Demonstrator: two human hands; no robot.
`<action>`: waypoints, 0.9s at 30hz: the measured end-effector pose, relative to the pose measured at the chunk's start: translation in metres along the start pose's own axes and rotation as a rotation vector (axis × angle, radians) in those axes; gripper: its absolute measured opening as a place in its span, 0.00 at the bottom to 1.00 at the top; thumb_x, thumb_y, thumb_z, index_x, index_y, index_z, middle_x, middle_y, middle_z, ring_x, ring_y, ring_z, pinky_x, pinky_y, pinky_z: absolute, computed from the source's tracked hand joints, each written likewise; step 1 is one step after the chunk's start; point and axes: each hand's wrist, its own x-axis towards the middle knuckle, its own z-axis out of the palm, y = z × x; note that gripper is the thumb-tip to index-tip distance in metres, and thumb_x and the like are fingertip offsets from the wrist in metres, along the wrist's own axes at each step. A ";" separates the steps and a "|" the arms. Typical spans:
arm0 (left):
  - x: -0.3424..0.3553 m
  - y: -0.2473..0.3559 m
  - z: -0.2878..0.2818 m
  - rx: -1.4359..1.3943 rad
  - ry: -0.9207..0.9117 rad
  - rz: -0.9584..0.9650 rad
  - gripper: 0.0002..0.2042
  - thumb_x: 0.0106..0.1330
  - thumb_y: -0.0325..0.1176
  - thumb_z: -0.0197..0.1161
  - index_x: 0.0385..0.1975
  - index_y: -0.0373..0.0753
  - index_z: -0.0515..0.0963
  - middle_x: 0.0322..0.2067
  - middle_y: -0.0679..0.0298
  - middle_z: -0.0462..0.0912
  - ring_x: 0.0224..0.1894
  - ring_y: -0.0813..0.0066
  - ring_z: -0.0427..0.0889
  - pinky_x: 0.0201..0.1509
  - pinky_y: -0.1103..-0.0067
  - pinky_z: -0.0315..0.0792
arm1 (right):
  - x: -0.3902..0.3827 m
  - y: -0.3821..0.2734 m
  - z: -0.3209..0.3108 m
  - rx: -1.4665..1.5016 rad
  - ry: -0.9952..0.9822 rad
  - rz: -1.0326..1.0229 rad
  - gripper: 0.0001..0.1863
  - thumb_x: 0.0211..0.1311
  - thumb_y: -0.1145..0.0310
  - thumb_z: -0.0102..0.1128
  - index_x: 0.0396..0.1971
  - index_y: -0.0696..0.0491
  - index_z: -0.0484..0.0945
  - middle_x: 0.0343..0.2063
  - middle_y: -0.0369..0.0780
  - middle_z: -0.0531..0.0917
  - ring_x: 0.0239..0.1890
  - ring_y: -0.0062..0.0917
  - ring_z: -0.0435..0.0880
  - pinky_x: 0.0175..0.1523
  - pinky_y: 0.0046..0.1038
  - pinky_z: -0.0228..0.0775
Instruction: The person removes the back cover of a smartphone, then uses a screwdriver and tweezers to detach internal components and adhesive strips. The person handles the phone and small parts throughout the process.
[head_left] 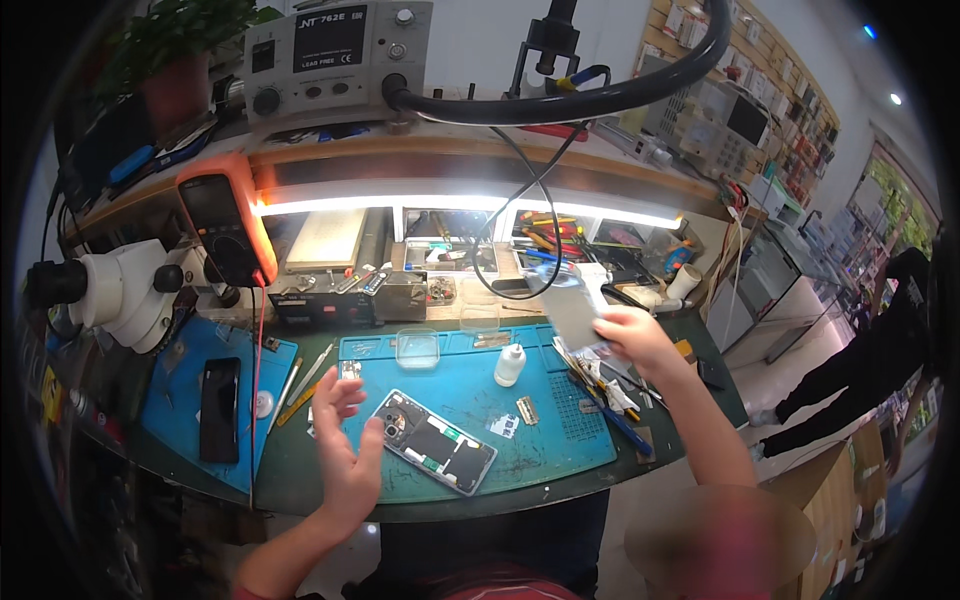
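Note:
My right hand (632, 338) is raised at the right side of the bench. It pinches a flat grey rectangular sheet (572, 308) that looks to be in a clear, shiny wrapper. Fingers apart and holding nothing, my left hand (347, 440) hovers just left of an opened phone (436, 443). That phone lies at a slant on the blue work mat (545, 445), with its inner parts and dark battery showing. A small white bottle (510, 365) stands beyond it. Near the bottle lie a small metal piece (527, 410) and a whitish scrap (503, 426).
A clear plastic box (417, 349) sits at the mat's far edge. Tweezers and tools (612, 400) crowd its right side. To the left are a dark phone (219, 410), a microscope (120, 290) and an orange multimeter (226, 220). A black cable (548, 190) hangs overhead. Someone (860, 345) stands far right.

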 end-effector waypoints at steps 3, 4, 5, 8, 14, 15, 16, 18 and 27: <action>-0.008 -0.013 -0.006 0.102 0.051 0.129 0.38 0.68 0.22 0.58 0.78 0.30 0.51 0.64 0.51 0.69 0.63 0.62 0.72 0.70 0.67 0.63 | 0.074 0.003 0.025 -0.199 -0.047 -0.193 0.15 0.71 0.65 0.67 0.51 0.57 0.86 0.34 0.34 0.85 0.37 0.18 0.82 0.43 0.23 0.73; -0.012 -0.012 -0.017 0.173 0.045 0.115 0.38 0.68 0.21 0.57 0.78 0.29 0.50 0.65 0.50 0.69 0.65 0.60 0.71 0.71 0.65 0.63 | 0.082 -0.011 0.051 -0.301 0.012 -0.147 0.14 0.70 0.64 0.67 0.49 0.56 0.87 0.38 0.34 0.87 0.44 0.21 0.82 0.52 0.26 0.72; -0.017 -0.015 -0.022 0.199 0.062 0.150 0.38 0.67 0.21 0.58 0.78 0.29 0.50 0.65 0.49 0.68 0.65 0.60 0.70 0.72 0.64 0.63 | 0.102 -0.005 0.064 -0.227 -0.010 -0.218 0.13 0.69 0.63 0.68 0.46 0.55 0.89 0.35 0.33 0.87 0.39 0.18 0.80 0.45 0.24 0.70; -0.030 -0.026 -0.037 0.267 0.091 0.195 0.40 0.65 0.20 0.58 0.77 0.27 0.48 0.65 0.47 0.67 0.66 0.57 0.69 0.74 0.61 0.62 | 0.145 0.001 0.090 -0.286 -0.106 -0.230 0.15 0.61 0.58 0.72 0.36 0.57 0.89 0.29 0.38 0.87 0.35 0.23 0.82 0.45 0.30 0.73; -0.025 -0.033 -0.035 0.223 0.083 0.187 0.41 0.63 0.18 0.58 0.77 0.27 0.47 0.65 0.47 0.66 0.66 0.57 0.68 0.74 0.61 0.62 | 0.183 0.030 0.114 -0.291 -0.031 -0.232 0.14 0.63 0.59 0.73 0.30 0.57 0.90 0.26 0.41 0.90 0.30 0.23 0.87 0.39 0.30 0.77; -0.024 -0.034 -0.034 0.227 0.074 0.188 0.41 0.63 0.18 0.58 0.77 0.27 0.47 0.66 0.47 0.66 0.66 0.57 0.68 0.74 0.61 0.61 | 0.183 0.032 0.114 -0.303 -0.043 -0.206 0.16 0.64 0.58 0.72 0.29 0.57 0.90 0.27 0.42 0.91 0.30 0.24 0.87 0.39 0.31 0.78; -0.024 -0.034 -0.034 0.234 0.070 0.190 0.41 0.63 0.18 0.59 0.77 0.26 0.48 0.66 0.48 0.66 0.66 0.57 0.68 0.74 0.61 0.61 | 0.180 0.027 0.117 -0.315 -0.058 -0.184 0.17 0.65 0.57 0.71 0.28 0.58 0.90 0.28 0.42 0.91 0.31 0.24 0.88 0.39 0.31 0.78; -0.025 -0.033 -0.034 0.235 0.057 0.177 0.41 0.63 0.19 0.59 0.77 0.27 0.48 0.66 0.49 0.65 0.66 0.58 0.68 0.75 0.61 0.60 | 0.165 0.022 0.115 -0.469 -0.025 -0.220 0.22 0.71 0.53 0.66 0.29 0.59 0.89 0.30 0.45 0.91 0.33 0.31 0.91 0.40 0.33 0.80; -0.002 -0.018 -0.046 0.403 -0.376 0.240 0.41 0.63 0.38 0.75 0.73 0.34 0.61 0.63 0.54 0.74 0.64 0.55 0.71 0.74 0.59 0.58 | 0.033 0.020 0.075 -0.477 0.113 -0.590 0.16 0.68 0.67 0.67 0.53 0.56 0.84 0.40 0.41 0.89 0.42 0.31 0.88 0.46 0.35 0.79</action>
